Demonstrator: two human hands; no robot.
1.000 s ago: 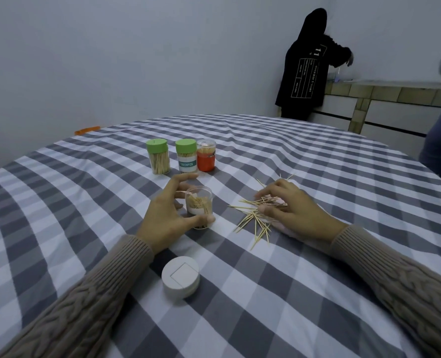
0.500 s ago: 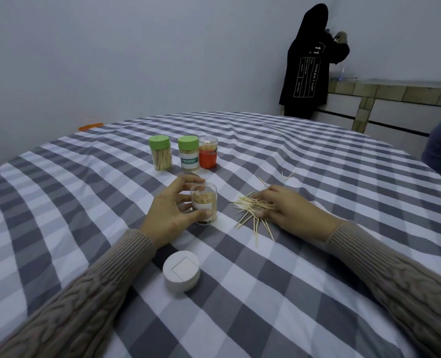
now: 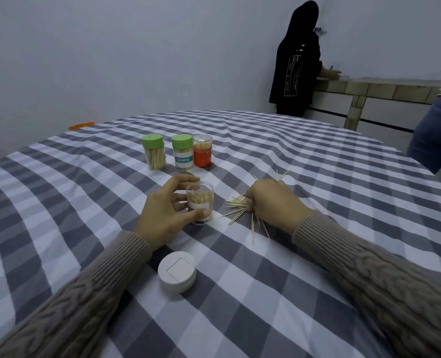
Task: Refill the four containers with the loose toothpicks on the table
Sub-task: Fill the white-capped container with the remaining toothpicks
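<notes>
Bench (image 3: 304,156): round, under a soft, rippled cloth of grey and white checks.

Open jar (image 3: 200,202): clear, smooth cylinder, upright at bench centre, part-filled with pale wooden toothpicks; white label band on its wall. Your left hand (image 3: 166,215) is wrapped about it, thumb on the near side, fingers curled round the far side, a firm grip.

Cap (image 3: 177,271): white, round, matte, a faint square marked on top; lies flat near you, apart from the jar, just beside your left sleeve.

Loose toothpicks (image 3: 240,210): thin, pointed wooden sticks, fanned in a scatter just right of the jar; a few more lie beyond your right hand (image 3: 273,202). That hand rests knuckles-up over the scatter, fingers curled down onto the sticks; whether any are pinched cannot be told.

Far row, three upright cylinders touching or nearly so: left jar (image 3: 153,155), clear, green cap, packed with sticks; middle jar (image 3: 183,156), green cap, white label reading TOOTHPICK; right jar (image 3: 202,154), clear top, orange-red lower half.

Sleeves: chunky beige cable knit, ribbed cuffs.

Background: a person in black (image 3: 295,60) at a far tiled counter.
</notes>
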